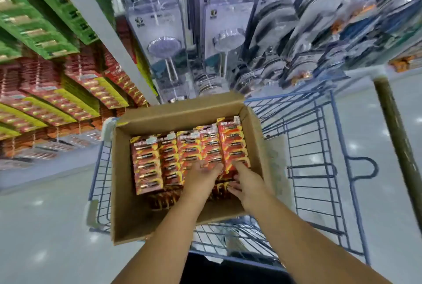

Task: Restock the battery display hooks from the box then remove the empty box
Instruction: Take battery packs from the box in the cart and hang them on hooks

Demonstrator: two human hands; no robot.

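Both hands reaching into a box of battery packs, lower centre of the frame.

The left hand and right hand lie with fingers extended over the right-hand rows of battery packs, touching them but not yet visibly closed around any. The box, still well stocked, rests across the cart. Judged best practice: lift one aligned stack, hanging holes together, before turning to the battery display at left.

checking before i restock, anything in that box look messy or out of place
Mostly tidy: battery packs stand in neat rows in the cardboard box. Nearest the hands, a few packs lie loose and lower, out of line.
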